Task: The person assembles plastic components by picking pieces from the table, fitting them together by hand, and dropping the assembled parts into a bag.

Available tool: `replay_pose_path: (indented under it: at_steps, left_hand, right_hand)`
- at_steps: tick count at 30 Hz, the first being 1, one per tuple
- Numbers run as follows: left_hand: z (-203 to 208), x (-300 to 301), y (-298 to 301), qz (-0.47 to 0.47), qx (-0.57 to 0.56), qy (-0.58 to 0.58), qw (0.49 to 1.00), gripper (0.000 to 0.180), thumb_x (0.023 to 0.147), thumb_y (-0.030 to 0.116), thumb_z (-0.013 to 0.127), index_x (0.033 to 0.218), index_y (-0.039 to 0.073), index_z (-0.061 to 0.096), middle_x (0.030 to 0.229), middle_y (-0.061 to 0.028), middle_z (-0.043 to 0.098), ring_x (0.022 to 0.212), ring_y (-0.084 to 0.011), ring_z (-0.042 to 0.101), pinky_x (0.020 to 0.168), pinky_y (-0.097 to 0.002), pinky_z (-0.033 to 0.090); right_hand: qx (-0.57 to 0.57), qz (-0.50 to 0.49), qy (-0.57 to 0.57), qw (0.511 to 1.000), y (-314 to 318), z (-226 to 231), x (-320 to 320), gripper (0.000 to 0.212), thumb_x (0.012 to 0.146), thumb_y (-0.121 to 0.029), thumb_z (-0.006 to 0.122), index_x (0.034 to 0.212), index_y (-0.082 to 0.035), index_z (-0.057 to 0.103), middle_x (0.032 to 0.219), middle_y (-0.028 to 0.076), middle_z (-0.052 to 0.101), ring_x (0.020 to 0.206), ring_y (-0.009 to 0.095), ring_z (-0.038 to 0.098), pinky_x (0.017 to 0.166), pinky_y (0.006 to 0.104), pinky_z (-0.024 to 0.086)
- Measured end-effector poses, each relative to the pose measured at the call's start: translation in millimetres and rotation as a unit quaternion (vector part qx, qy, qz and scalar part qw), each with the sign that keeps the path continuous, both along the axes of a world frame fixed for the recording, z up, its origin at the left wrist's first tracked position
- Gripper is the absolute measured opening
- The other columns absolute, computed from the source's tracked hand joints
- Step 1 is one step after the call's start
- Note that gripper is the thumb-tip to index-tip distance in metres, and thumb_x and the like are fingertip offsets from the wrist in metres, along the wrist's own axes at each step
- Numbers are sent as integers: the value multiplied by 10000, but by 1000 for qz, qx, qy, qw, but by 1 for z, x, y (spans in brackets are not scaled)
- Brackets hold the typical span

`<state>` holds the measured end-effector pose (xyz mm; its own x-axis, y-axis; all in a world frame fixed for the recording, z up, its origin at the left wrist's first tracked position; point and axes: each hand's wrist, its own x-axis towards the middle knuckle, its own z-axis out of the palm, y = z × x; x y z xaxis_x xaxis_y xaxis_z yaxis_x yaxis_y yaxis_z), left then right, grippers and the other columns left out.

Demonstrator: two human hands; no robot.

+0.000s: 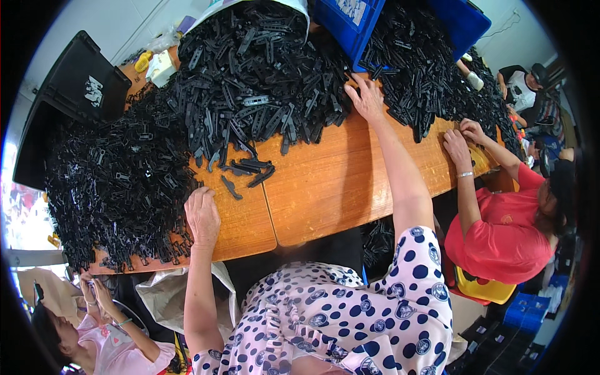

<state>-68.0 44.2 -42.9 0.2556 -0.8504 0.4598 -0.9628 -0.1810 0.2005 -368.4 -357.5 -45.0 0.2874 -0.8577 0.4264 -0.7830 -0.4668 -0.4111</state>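
My left hand [203,217] is at the right edge of a heap of small black plastic parts [119,181], its fingers curled together and their tips hidden, so anything in them cannot be made out. My right hand [367,99] reaches far forward, thumb and fingers apart, at the right edge of a big heap of long, narrow black plastic pieces [250,94]. Just above its fingertips is the corner of a tilted blue crate [357,44]. Several loose black pieces [247,169] lie on the wooden table [325,187] between my hands.
Another heap of black pieces [415,87] lies right of the blue crate. A co-worker in red [500,231] has both hands at the table on the right; another in pink [119,344] sits lower left. A black bin [87,81] stands far left, a pale sack [181,297] below the table edge.
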Motion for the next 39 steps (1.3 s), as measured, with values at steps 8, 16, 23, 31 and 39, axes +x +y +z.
replay_pose_path:
  at_steps: [8, 16, 23, 31, 39]
  left_hand:
    - [-1, 2, -1, 3, -1, -13, 1000, 200, 762, 15, 570, 960, 41, 585, 1084, -107, 566, 1109, -293, 503, 933, -419, 361]
    - [9, -3, -7, -38, -63, -26, 997, 199, 760, 6, 582, 946, 76, 594, 1068, -79, 586, 1062, -268, 534, 929, -403, 350]
    - [31, -31, -40, 39, 76, 196, 977, 224, 844, 161, 621, 1016, 35, 551, 889, -172, 648, 791, -398, 619, 699, -441, 478]
    - [3, -16, -29, 60, 58, 435, 897, 379, 805, -15, 613, 1168, 27, 513, 738, -54, 608, 681, -156, 594, 610, -292, 478]
    - [-13, -31, 9, 20, -98, 700, 707, 426, 779, -23, 662, 1182, 72, 561, 949, -22, 660, 807, -105, 621, 669, -229, 494]
  right_hand:
    - [13, 104, -25, 994, -29, -25, 38, 511, 847, -567, 519, 1250, -254, 546, 1264, 156, 485, 1197, 343, 459, 965, 480, 387]
    - [-23, 145, -20, 989, 61, -19, 12, 346, 871, -422, 567, 1141, -211, 613, 1156, 175, 526, 1077, 357, 519, 871, 481, 430]
    - [-16, 206, -45, 977, 118, -10, 9, 233, 889, -251, 577, 1104, -182, 636, 1134, 185, 528, 1073, 357, 512, 876, 429, 440]
    - [124, 278, -52, 951, 196, 48, -8, 178, 799, -88, 671, 957, -47, 599, 878, 103, 594, 788, 284, 612, 674, 365, 506]
    - [-32, 284, 199, 937, 227, 40, 24, 203, 737, -109, 658, 891, -34, 549, 865, 110, 531, 818, 279, 588, 674, 373, 507]
